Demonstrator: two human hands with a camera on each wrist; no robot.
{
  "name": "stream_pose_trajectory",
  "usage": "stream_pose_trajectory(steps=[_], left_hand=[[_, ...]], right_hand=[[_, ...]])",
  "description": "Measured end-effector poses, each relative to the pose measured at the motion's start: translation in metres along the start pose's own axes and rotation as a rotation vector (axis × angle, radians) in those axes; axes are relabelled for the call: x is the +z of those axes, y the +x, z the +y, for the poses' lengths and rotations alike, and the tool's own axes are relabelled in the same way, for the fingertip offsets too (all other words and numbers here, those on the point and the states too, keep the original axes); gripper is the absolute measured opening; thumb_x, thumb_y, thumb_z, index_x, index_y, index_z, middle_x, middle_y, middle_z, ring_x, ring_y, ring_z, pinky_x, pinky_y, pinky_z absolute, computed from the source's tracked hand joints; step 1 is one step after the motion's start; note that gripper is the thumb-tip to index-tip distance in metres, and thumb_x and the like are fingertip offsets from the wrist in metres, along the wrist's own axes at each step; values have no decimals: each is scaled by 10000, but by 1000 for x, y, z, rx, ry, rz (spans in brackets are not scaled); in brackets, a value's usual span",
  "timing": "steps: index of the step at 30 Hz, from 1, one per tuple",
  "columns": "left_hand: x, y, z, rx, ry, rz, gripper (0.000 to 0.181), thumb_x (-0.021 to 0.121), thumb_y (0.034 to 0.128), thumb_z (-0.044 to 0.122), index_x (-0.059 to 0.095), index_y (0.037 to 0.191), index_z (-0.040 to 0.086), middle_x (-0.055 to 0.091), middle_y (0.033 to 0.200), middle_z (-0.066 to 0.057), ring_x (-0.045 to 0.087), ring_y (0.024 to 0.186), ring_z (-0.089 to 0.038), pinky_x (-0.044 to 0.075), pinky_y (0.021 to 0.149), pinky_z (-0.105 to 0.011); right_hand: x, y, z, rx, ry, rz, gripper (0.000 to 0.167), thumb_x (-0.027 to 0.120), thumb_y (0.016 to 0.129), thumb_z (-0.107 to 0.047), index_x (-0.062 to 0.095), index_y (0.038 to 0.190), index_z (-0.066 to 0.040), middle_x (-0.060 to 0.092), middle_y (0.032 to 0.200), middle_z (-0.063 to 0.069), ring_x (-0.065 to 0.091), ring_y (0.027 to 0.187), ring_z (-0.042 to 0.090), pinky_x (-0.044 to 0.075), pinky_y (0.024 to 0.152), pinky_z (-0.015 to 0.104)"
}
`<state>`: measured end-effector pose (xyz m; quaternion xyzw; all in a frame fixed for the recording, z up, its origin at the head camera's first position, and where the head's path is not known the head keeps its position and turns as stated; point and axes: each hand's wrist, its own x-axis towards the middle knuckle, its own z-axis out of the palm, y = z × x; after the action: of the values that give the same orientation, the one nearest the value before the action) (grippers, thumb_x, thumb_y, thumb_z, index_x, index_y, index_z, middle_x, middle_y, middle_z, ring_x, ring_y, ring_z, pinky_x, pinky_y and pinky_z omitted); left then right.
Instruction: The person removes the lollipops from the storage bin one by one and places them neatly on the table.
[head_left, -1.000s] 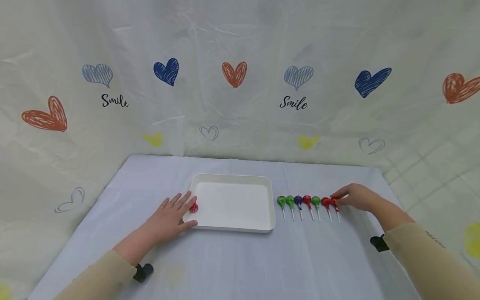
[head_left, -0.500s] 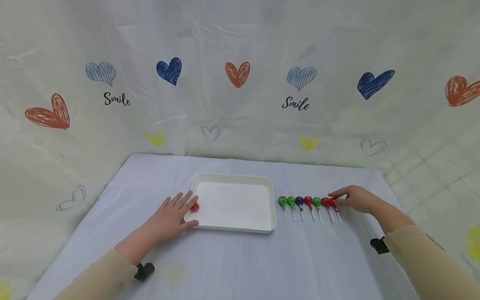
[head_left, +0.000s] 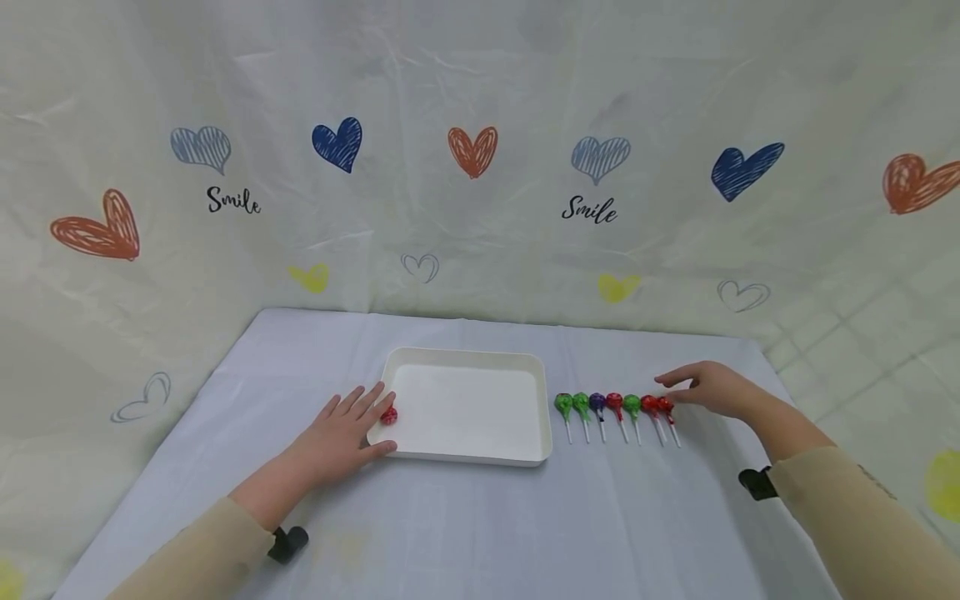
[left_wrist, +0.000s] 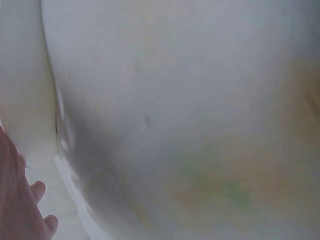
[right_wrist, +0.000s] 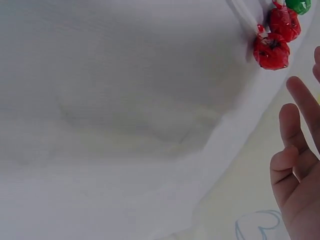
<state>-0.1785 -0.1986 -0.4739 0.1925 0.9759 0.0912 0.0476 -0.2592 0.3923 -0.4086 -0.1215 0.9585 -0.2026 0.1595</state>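
Note:
In the head view, my left hand (head_left: 337, 437) rests with spread fingers over the left edge of a white tray (head_left: 472, 408). A round red-and-white sweet (head_left: 388, 416) lies in the tray beside its fingertips, partly hidden. To the tray's right, several wrapped lollipops form a row, sticks towards me. My right hand (head_left: 716, 390) hovers by the row's right end, holding nothing, thumb and fingers apart. Nearest to it is the last red lollipop (head_left: 665, 405), whose head almost meets another red lollipop (head_left: 649, 404). The right wrist view shows that red lollipop (right_wrist: 272, 52) apart from the fingers.
Two green lollipops (head_left: 572, 406) start the row close to the tray, followed by a purple lollipop (head_left: 597, 402), a red one and a green one. A white cloth (head_left: 465, 525) covers the table. Behind it hangs a backdrop (head_left: 525, 250) printed with hearts.
My right hand has let go of the last red lollipop and risen slightly. That lollipop's head has shifted left against its red neighbour, and its stick now slants more. My left hand stays put.

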Motion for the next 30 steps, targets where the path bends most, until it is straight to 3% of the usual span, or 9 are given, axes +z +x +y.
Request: stream_pose_trajectory(steps=[5,12,16,20,24,30], left_hand=[[0,0,1,-17,-8,-12,895,472,911,712,195,1598,210,124,1665,-34,105,1508,-356,74,1183,-601],[1,1,1,-23,-29,-10,886,500,917,683,208,1596,194,126,1664,-40,108,1507,-359,81,1182,-602],[0,0,2,-30,-30,-26,897,510,915,679,200,1597,186,119,1664,-51,98,1507,-367,74,1182,-605],[-3,-1,3,-41,-19,-36,892,520,919,662,197,1598,183,112,1665,-58,92,1509,-367,66,1186,-599],[-5,-2,4,-41,-17,-35,886,524,924,648,197,1598,174,108,1664,-73,94,1508,-369,68,1187,-597],[-7,-4,1,-24,-17,8,881,533,930,629,203,1595,152,131,1655,-117,115,1495,-400,91,1172,-627]], right_hand=[[-4,2,-13,-6,3,15,413,698,934,-305,675,1286,-92,634,1288,185,535,1067,324,538,825,442],[-9,10,-33,-13,9,28,530,700,899,-472,671,1301,-128,613,1333,160,540,1081,320,538,840,449],[-8,20,-51,-18,51,9,514,703,903,-455,664,1315,-151,605,1344,146,532,1122,320,542,876,461],[-3,36,-77,-53,77,-29,489,718,901,-420,670,1309,-156,618,1330,147,574,1133,305,551,893,452],[5,54,-108,-111,67,-63,438,732,903,-366,687,1287,-161,639,1308,129,614,1039,235,562,857,413],[22,76,-155,-197,50,-117,355,762,885,-302,725,1231,-228,675,1235,18,589,911,192,545,776,338]])
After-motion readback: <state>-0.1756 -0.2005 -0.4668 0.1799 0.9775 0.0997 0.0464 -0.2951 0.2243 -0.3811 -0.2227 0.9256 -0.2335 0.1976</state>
